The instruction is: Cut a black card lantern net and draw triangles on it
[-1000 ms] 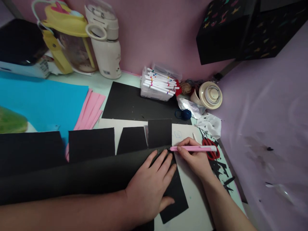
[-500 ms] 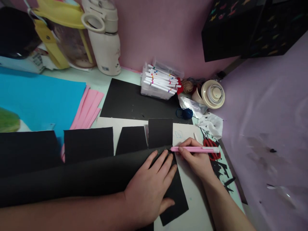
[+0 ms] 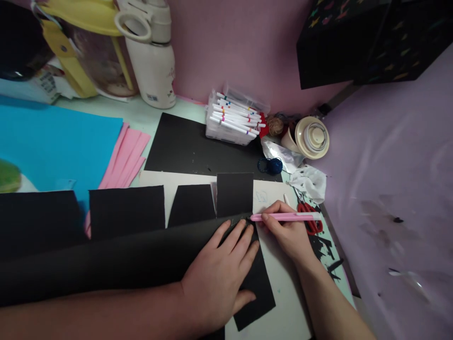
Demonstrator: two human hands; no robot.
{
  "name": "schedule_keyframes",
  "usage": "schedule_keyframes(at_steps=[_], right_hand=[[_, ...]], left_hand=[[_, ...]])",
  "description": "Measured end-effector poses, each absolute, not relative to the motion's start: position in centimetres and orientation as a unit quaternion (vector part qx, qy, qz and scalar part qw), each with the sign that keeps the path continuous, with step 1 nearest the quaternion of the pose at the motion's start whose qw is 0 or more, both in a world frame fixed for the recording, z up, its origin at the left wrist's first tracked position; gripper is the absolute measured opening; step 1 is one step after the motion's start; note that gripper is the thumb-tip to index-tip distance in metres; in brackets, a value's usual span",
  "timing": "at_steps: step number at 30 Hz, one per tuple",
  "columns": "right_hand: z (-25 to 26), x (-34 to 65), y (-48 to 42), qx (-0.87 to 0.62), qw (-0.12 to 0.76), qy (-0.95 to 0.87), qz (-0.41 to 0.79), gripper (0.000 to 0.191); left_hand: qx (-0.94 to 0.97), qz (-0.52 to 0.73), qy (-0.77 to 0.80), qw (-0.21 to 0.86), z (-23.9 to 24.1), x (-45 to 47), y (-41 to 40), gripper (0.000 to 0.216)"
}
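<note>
My left hand [image 3: 215, 274] lies flat with its fingers spread, pressing on a large sheet of black paper [image 3: 116, 264]. The sheet's upper edge is cut into separate flaps, among them a squarish flap [image 3: 235, 194] just above my left fingertips. In my right hand [image 3: 288, 231] is a slim pink pen [image 3: 283, 217], pinched by thumb and fingers and held almost level. Its dark tip meets the black paper at the lower right corner of that flap, close to my left fingertips. Under the sheet lies a white board [image 3: 283, 293].
Red-handled scissors [image 3: 314, 226] and black paper scraps [image 3: 323, 250] lie right of my right hand. Behind are a box of white markers [image 3: 231, 120], blue yarn [image 3: 272, 165] and a lidded cream cup [image 3: 313, 138]. Pink strips [image 3: 127, 156], blue sheet [image 3: 63, 141] and white bottle [image 3: 152, 71] stand left.
The whole view has shifted slightly, so things sit a little further left and up. Both hands keep nearly the same place on the paper, the pen tip still at the flap's corner.
</note>
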State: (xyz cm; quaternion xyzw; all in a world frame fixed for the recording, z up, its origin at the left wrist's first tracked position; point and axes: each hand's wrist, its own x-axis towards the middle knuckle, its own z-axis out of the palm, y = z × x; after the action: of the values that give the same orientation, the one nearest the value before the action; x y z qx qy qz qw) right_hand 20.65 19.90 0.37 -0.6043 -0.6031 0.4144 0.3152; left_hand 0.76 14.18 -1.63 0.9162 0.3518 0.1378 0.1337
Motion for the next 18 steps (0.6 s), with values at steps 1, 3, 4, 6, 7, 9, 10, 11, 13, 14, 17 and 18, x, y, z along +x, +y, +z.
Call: schedule_keyframes(at_steps=[1, 3, 4, 6, 7, 9, 10, 11, 13, 14, 17, 18], right_hand=[[0.38, 20.64, 19.91, -0.604, 0.316, -0.602, 0.415, 0.021], [0.39, 20.63, 19.94, -0.606, 0.315, -0.603, 0.413, 0.022], [0.38, 20.64, 19.96, -0.607, 0.314, -0.604, 0.411, 0.022], [0.33, 20.67, 19.99, -0.608, 0.314, -0.605, 0.408, 0.023], [0.29, 20.69, 20.00, -0.608, 0.314, -0.604, 0.408, 0.023], [0.21, 20.74, 19.99, -0.609, 0.316, -0.602, 0.410, 0.024], [0.18, 20.76, 19.99, -0.610, 0.316, -0.600, 0.410, 0.024], [0.17, 20.77, 19.98, -0.612, 0.317, -0.598, 0.409, 0.024], [0.17, 20.76, 19.97, -0.615, 0.320, -0.595, 0.408, 0.024], [0.17, 20.75, 19.97, -0.616, 0.321, -0.594, 0.407, 0.024], [0.18, 20.76, 20.01, -0.616, 0.318, -0.596, 0.404, 0.024], [0.16, 20.79, 20.03, -0.616, 0.315, -0.598, 0.404, 0.024]], left_hand=[[0.916, 0.138, 0.352, 0.133, -1.64, 0.77, 14.18, 0.073], [0.916, 0.138, 0.353, 0.133, -1.62, 0.80, 14.19, 0.073], [0.916, 0.137, 0.353, 0.134, -1.61, 0.82, 14.20, 0.073], [0.915, 0.136, 0.354, 0.137, -1.58, 0.85, 14.18, 0.073], [0.915, 0.137, 0.354, 0.138, -1.57, 0.85, 14.16, 0.073], [0.914, 0.140, 0.354, 0.140, -1.55, 0.85, 14.13, 0.073], [0.914, 0.141, 0.353, 0.140, -1.55, 0.84, 14.11, 0.073], [0.914, 0.141, 0.353, 0.141, -1.54, 0.83, 14.10, 0.074], [0.914, 0.140, 0.353, 0.142, -1.53, 0.82, 14.10, 0.074], [0.914, 0.140, 0.352, 0.142, -1.53, 0.82, 14.12, 0.073], [0.914, 0.138, 0.354, 0.144, -1.57, 0.80, 14.17, 0.072], [0.913, 0.138, 0.354, 0.144, -1.58, 0.79, 14.18, 0.072]])
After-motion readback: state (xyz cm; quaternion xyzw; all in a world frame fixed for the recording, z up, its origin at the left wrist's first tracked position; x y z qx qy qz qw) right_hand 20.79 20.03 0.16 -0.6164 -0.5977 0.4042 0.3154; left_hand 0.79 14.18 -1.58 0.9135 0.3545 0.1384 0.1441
